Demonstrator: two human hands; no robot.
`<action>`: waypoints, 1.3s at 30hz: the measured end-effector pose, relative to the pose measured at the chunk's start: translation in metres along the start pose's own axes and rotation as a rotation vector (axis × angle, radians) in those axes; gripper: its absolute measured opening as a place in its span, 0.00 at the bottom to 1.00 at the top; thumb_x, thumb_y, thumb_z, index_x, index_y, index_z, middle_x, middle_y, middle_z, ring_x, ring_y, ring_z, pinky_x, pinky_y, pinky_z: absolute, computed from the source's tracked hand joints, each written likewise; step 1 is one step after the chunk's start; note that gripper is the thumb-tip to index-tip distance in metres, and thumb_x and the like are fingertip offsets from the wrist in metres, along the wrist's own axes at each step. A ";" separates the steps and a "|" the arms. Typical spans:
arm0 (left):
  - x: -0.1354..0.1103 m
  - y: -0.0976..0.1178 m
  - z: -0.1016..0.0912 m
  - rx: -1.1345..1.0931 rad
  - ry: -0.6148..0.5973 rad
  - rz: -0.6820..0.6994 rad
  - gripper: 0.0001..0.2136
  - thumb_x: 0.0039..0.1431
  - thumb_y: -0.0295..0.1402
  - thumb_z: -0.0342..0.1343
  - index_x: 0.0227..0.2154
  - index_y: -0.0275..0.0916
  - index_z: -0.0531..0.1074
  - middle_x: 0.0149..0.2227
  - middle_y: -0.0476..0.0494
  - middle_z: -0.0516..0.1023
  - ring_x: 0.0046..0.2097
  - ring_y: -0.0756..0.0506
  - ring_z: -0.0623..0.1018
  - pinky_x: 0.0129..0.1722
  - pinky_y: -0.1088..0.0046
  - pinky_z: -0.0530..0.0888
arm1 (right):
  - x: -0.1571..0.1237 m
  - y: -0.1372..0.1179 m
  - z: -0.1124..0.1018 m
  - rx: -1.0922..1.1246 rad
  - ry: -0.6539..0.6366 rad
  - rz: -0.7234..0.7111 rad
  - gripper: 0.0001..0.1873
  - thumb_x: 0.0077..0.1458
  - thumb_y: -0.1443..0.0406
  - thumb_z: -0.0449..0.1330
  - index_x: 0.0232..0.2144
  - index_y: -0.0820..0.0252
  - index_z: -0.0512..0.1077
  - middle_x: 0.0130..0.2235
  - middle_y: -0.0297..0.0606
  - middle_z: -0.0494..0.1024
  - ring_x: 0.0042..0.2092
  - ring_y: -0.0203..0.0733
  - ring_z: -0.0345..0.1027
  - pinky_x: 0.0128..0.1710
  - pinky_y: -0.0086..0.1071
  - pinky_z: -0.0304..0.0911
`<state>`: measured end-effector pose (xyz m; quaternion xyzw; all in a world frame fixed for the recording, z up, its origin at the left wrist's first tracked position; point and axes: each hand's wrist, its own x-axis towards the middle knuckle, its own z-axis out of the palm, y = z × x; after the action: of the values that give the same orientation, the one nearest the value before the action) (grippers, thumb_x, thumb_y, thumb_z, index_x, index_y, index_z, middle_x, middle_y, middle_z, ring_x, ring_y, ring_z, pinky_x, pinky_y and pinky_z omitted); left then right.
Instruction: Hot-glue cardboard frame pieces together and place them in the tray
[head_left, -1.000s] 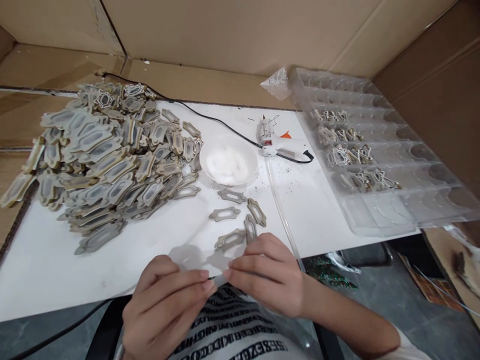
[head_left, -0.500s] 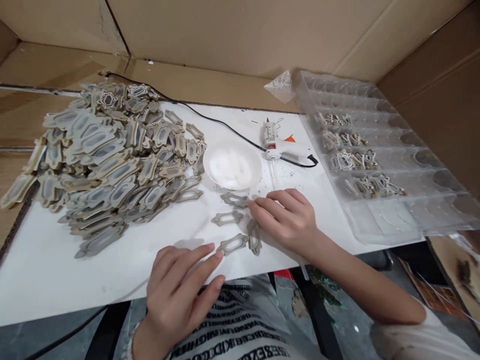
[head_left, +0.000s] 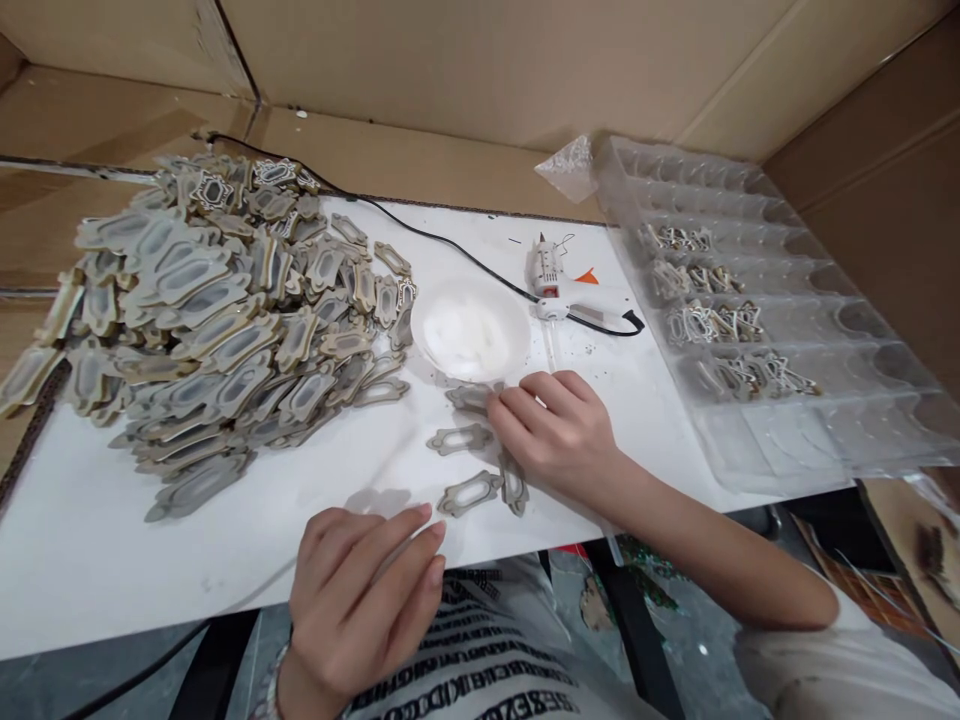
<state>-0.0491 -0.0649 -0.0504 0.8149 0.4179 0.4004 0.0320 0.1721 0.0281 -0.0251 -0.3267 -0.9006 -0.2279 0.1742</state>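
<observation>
Pieces (head_left: 459, 429) shaped like small grey frames lie loose on the white tabletop (head_left: 300, 500) before our hands. Our right hand (head_left: 555, 430) keeps its fingers bunched and narrow, the tips at the right end of the upper piece (head_left: 461, 397); whether they pinch it, we cannot tell. The middle piece lies flat just left of that hand, while the right-hand piece (head_left: 516, 506) points lengthwise towards us, its far end hidden beneath our fingers. Our left hand (head_left: 367, 590) is slack, fingers loosely parted, tips just beside the lower piece (head_left: 476, 507). Beyond our right knuckles sits the white bowl (head_left: 450, 370).
</observation>
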 end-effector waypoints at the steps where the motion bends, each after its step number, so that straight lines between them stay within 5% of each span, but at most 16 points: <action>1: -0.001 0.000 0.000 0.003 0.000 0.003 0.08 0.56 0.21 0.59 0.39 0.34 0.77 0.37 0.40 0.82 0.34 0.45 0.76 0.37 0.64 0.69 | 0.000 0.000 0.000 -0.003 -0.006 -0.002 0.18 0.60 0.76 0.57 0.20 0.58 0.66 0.22 0.35 0.70 0.30 0.41 0.56 0.29 0.37 0.47; 33: -0.001 0.001 -0.001 -0.009 0.011 -0.022 0.07 0.56 0.21 0.58 0.36 0.35 0.76 0.36 0.41 0.83 0.33 0.46 0.78 0.38 0.65 0.69 | 0.003 0.003 -0.002 0.021 -0.093 -0.077 0.18 0.61 0.77 0.54 0.22 0.59 0.70 0.28 0.37 0.73 0.33 0.42 0.57 0.32 0.38 0.48; 39: 0.003 0.002 -0.003 -0.069 0.011 -0.062 0.08 0.56 0.20 0.58 0.37 0.35 0.76 0.36 0.41 0.82 0.34 0.46 0.77 0.36 0.66 0.69 | -0.004 0.005 -0.005 0.049 -0.113 -0.032 0.12 0.61 0.76 0.55 0.30 0.62 0.75 0.31 0.39 0.76 0.32 0.41 0.58 0.32 0.37 0.49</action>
<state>-0.0491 -0.0653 -0.0459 0.7978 0.4290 0.4178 0.0702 0.1793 0.0271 -0.0218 -0.3203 -0.9193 -0.1897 0.1276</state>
